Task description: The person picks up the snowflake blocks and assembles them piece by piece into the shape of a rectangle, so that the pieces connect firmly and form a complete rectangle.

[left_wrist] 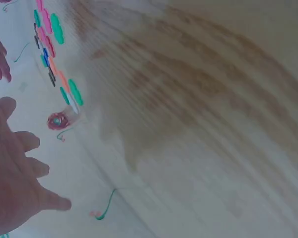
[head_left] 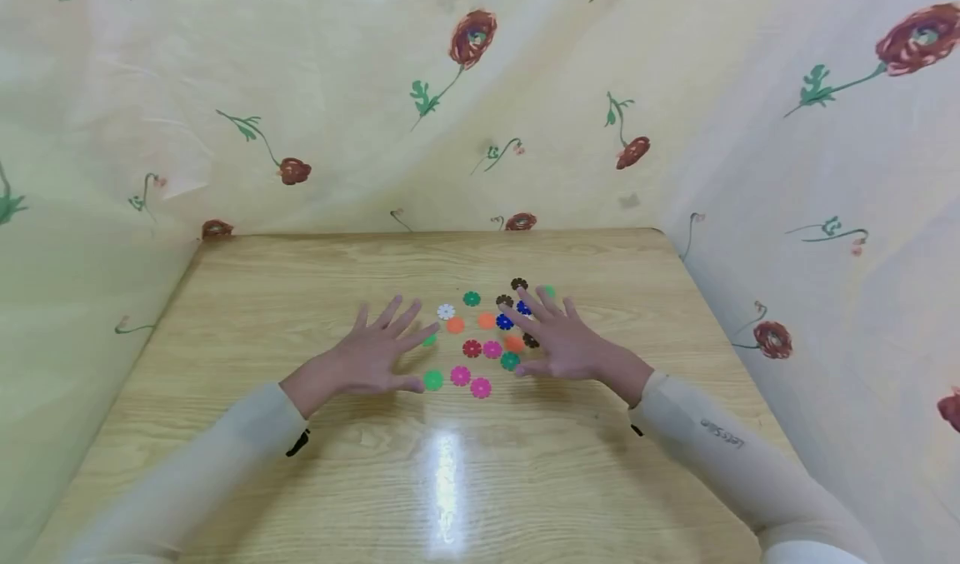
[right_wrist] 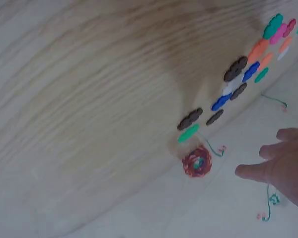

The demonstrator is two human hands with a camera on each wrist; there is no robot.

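Observation:
Several flat flower-shaped plastic discs lie spread over the middle of the wooden table, among them a white disc (head_left: 446, 311), a red disc (head_left: 472, 348), a pink disc (head_left: 481, 388) and a light green disc (head_left: 433, 380). My left hand (head_left: 367, 354) is held out at their left side, fingers spread and holding nothing. On the right, my right hand (head_left: 566, 343) also has its fingers spread, and it overlaps some brown and blue discs in the head view. In the right wrist view a brown disc (right_wrist: 189, 119) lies beside a light green disc (right_wrist: 188, 133).
The wooden table (head_left: 360, 481) ends at a pale cloth (head_left: 337, 72) with printed red flowers, which hangs at the back and both sides. A bright light reflection shows on the table's front part.

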